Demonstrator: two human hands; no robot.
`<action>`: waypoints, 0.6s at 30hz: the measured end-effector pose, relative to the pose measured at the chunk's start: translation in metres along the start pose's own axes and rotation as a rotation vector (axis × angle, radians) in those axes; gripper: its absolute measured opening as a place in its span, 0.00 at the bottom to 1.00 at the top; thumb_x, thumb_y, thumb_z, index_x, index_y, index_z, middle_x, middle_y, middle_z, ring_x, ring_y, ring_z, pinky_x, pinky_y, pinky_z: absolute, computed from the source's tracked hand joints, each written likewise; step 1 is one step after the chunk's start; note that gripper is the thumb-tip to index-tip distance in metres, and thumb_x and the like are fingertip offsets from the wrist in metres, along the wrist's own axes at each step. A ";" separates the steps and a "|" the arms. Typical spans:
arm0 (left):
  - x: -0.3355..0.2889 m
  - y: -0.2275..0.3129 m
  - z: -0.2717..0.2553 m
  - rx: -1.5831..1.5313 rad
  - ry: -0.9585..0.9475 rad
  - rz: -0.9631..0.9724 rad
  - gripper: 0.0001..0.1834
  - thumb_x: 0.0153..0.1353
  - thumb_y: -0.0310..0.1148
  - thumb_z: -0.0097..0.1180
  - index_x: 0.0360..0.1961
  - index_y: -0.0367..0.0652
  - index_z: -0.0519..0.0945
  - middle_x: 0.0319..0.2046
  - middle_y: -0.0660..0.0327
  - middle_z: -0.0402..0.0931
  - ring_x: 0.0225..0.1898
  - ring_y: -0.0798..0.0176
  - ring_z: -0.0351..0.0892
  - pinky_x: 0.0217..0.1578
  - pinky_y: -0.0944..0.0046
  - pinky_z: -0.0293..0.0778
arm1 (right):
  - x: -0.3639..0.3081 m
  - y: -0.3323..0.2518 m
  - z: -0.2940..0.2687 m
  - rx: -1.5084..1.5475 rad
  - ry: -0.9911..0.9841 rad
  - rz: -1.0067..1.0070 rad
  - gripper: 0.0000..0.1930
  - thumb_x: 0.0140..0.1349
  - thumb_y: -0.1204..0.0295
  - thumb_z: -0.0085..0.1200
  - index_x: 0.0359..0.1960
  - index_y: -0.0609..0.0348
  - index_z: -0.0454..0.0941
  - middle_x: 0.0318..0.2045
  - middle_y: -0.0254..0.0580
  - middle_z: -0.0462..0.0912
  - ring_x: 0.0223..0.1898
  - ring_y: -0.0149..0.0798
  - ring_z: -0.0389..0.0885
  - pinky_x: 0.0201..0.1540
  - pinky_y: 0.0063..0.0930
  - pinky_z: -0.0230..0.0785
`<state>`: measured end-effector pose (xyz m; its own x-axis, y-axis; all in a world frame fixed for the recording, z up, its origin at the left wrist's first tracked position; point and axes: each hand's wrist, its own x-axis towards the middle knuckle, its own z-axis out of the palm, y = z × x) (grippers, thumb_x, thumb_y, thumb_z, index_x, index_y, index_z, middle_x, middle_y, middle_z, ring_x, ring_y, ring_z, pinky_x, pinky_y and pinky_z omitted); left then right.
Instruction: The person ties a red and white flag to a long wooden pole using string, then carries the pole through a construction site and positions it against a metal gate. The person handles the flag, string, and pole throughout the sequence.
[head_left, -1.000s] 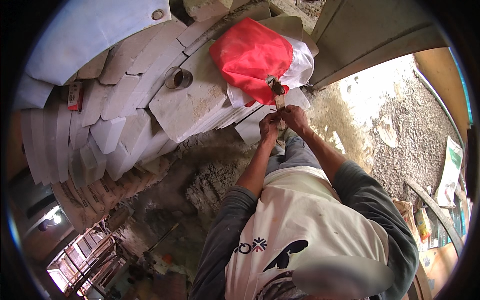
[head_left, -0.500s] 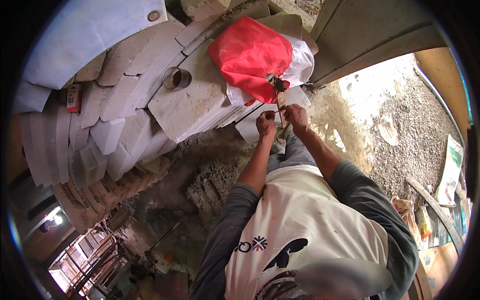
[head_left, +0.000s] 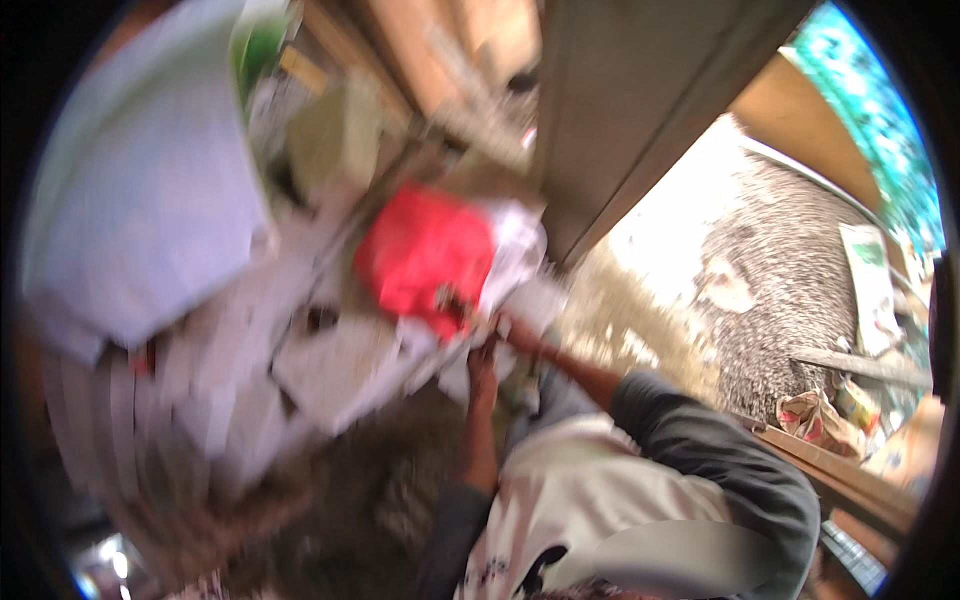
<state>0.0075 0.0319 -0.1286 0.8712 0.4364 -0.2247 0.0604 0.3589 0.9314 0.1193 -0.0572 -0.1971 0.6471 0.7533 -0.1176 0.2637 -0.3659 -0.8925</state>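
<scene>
Both hands are close together at the near edge of a red and white cloth bundle (head_left: pixel 425 255) that lies on pale stacked slabs (head_left: pixel 335 365). A small dark brown clump (head_left: pixel 453 308) shows at the bundle's lower side, just ahead of my fingers. My left hand (head_left: pixel 483 357) is closed, its fingers bunched beneath the clump. Beside it, my right hand (head_left: pixel 515 334) is closed too, reaching in from the right. Motion blur hides what lies between the fingers. A drinking glass with dark contents (head_left: pixel 322 318) stands on the slabs to the left.
A large pale sheet (head_left: pixel 150 190) covers the far left. Beyond the bundle stands a tall brown panel (head_left: pixel 650 110). Gravel (head_left: pixel 785 300) spreads to the right, with a white and green sack (head_left: pixel 868 290) and a crumpled bag (head_left: pixel 820 420) near its edge.
The view has swung, so the bundle, slabs and hands appear further left and lower, and blurred. My hands remain together at the bundle; earlier they pinched a thin strip beside a flat stick.
</scene>
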 end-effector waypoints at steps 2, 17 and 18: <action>-0.007 -0.034 -0.019 -0.182 0.147 -0.057 0.19 0.77 0.34 0.49 0.61 0.33 0.76 0.59 0.56 0.78 0.61 0.61 0.74 0.62 0.63 0.67 | 0.002 -0.032 -0.011 -0.022 -0.104 0.111 0.19 0.66 0.61 0.55 0.51 0.60 0.68 0.37 0.62 0.83 0.42 0.66 0.83 0.43 0.59 0.73; -0.020 0.001 -0.021 0.123 -0.030 0.011 0.15 0.68 0.31 0.56 0.53 0.39 0.78 0.53 0.59 0.77 0.54 0.63 0.75 0.54 0.60 0.75 | -0.052 -0.149 -0.065 -0.218 -0.065 0.032 0.14 0.63 0.62 0.54 0.45 0.56 0.72 0.43 0.51 0.81 0.54 0.56 0.80 0.54 0.48 0.74; -0.020 0.001 -0.019 0.320 -0.041 0.092 0.16 0.68 0.34 0.56 0.53 0.37 0.78 0.52 0.58 0.78 0.53 0.62 0.77 0.53 0.58 0.75 | -0.056 -0.157 -0.067 -0.223 -0.054 0.006 0.14 0.63 0.62 0.55 0.45 0.56 0.72 0.43 0.51 0.82 0.54 0.55 0.80 0.54 0.48 0.74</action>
<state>-0.0194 0.0395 -0.1284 0.8986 0.4192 -0.1299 0.1247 0.0398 0.9914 0.0896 -0.0789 -0.0216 0.6111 0.7770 -0.1511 0.4158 -0.4775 -0.7740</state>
